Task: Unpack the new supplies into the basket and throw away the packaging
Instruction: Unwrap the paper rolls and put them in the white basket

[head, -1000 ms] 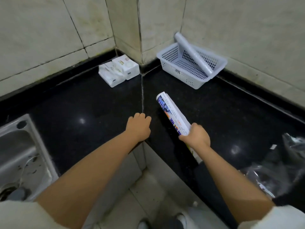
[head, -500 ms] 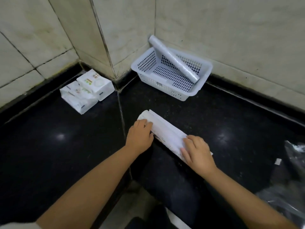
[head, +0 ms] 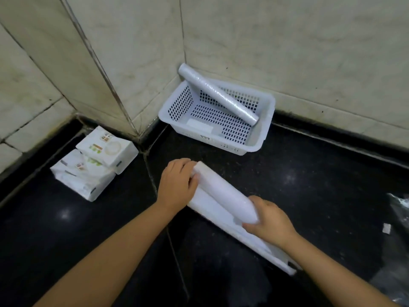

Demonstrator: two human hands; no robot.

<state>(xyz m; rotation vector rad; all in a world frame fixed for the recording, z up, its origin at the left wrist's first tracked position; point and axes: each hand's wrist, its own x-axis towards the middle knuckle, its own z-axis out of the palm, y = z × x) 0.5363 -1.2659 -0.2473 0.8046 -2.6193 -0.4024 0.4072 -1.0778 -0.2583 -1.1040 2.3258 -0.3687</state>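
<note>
A white roll (head: 223, 197) lies on its unrolled white paper wrapper (head: 254, 242) on the black counter in front of me. My left hand (head: 177, 185) grips the roll's far end. My right hand (head: 269, 220) holds its near end, fingers curled round it. A white perforated basket (head: 264, 131) stands in the corner against the wall, with a clear film roll (head: 218, 94) leaning slantwise across its rim.
Two white tissue packs (head: 95, 165) are stacked at the back left by the wall. Crumpled clear plastic (head: 398, 218) lies at the right edge. The black counter (head: 321, 185) meets tiled walls behind.
The printed wrapper has been opened out flat and the white roll now lies bare on it. Both hands have shifted to the roll's ends. The view has moved closer to the basket.
</note>
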